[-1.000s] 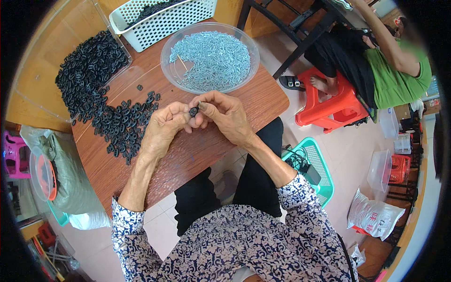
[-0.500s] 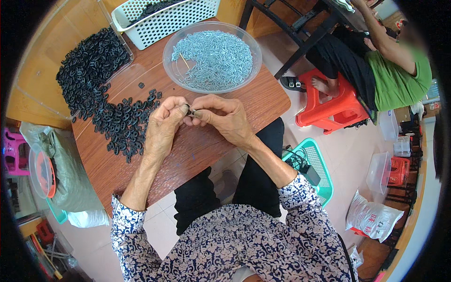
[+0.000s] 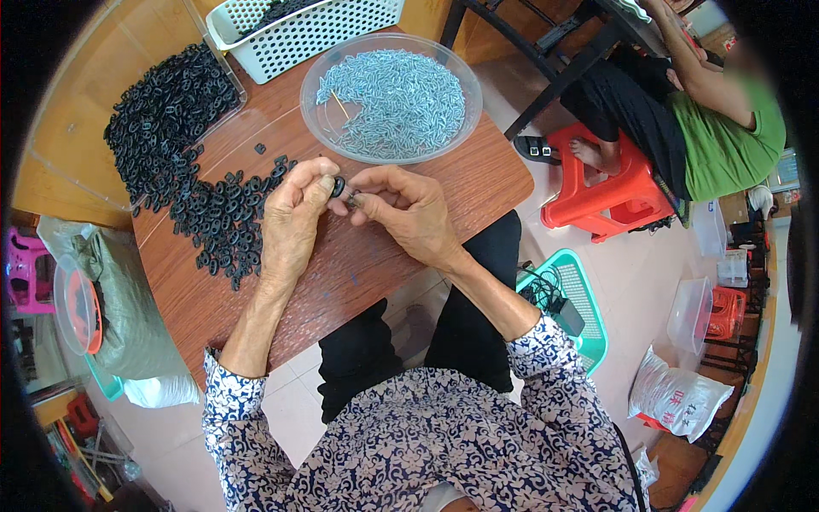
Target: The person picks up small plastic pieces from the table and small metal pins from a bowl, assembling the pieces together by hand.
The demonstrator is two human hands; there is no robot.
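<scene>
My left hand pinches a small black oval plastic piece between thumb and fingers, above the brown table. Close beside it my right hand is closed in a pinch on a tiny metallic-looking bit at its fingertips, too small to make out. A pile of similar black pieces spreads over the left of the table, with loose ones trailing toward my left hand. Behind the hands stands a clear round tub full of small silvery-blue pins, with a thin yellowish stick in it.
A white perforated basket holding black pieces stands at the table's back. Right of my legs, a green basket holds cables and a black adapter. Another person sits at right beside a red stool. A greenish sack stands at left.
My fingertips have drawn slightly apart, and the black oval piece now shows more plainly in my left hand. The view has shifted a little.
</scene>
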